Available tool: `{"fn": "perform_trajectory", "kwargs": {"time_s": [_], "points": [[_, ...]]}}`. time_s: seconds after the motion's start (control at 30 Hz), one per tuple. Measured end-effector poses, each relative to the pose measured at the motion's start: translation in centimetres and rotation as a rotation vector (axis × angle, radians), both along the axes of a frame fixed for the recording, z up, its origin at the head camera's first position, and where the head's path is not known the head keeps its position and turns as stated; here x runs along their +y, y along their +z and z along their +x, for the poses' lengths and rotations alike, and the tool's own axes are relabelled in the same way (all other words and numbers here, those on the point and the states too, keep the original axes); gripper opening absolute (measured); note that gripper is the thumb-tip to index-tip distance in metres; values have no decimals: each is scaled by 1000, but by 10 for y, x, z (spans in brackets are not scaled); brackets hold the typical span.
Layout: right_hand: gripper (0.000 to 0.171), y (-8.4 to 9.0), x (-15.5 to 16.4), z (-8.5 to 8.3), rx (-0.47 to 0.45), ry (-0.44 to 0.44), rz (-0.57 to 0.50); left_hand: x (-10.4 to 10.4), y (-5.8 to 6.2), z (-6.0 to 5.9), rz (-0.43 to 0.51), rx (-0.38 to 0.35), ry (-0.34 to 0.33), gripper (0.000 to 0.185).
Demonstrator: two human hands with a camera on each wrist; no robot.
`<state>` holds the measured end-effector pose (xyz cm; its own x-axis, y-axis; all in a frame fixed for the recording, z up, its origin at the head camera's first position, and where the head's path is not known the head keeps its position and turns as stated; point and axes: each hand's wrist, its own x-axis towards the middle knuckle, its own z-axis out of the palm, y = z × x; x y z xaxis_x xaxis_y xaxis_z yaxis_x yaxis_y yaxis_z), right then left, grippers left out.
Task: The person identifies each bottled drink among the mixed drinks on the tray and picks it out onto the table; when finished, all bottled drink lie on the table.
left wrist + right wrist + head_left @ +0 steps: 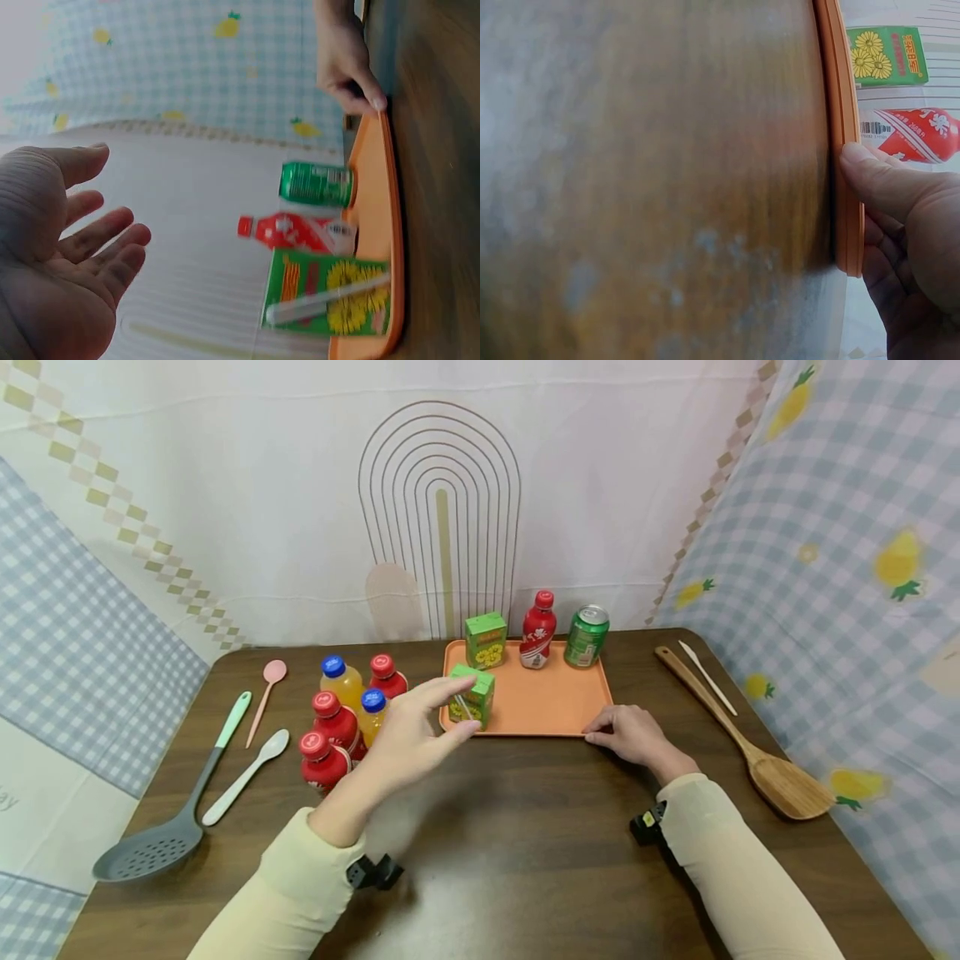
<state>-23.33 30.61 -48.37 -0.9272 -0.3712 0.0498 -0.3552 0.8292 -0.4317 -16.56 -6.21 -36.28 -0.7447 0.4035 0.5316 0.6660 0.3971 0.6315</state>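
Note:
My left hand (405, 733) hovers in front of a green drink carton (483, 703) with a straw on its side. In the left wrist view its fingers are apart from the carton, holding nothing. That carton stands at the front left of an orange tray (543, 706). My right hand (632, 735) pinches the tray's front right corner, the thumb on the outer rim in the right wrist view. Behind on the tray are another green carton (486, 642), a red bottle (537, 633) and a green can (587, 637).
Left of the tray, red-capped bottles (335, 720) and blue-capped orange bottles (345, 683) stand grouped. Further left lie a slotted turner (153, 847), a white spoon (247, 777) and a pink spoon (265, 697). A wooden spatula (783, 781) and a white knife (708, 677) lie right.

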Motion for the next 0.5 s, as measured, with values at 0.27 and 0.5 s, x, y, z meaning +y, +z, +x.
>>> {"fn": "perform_trajectory", "kwargs": {"time_s": [0.27, 0.5], "points": [[7, 0, -1, 1, -7, 0, 0, 54, 3, -39, -152, -94, -7, 59], [6, 1, 0, -1, -13, 3, 4, 92, 5, -82, -182, -145, 35, 61]]}}
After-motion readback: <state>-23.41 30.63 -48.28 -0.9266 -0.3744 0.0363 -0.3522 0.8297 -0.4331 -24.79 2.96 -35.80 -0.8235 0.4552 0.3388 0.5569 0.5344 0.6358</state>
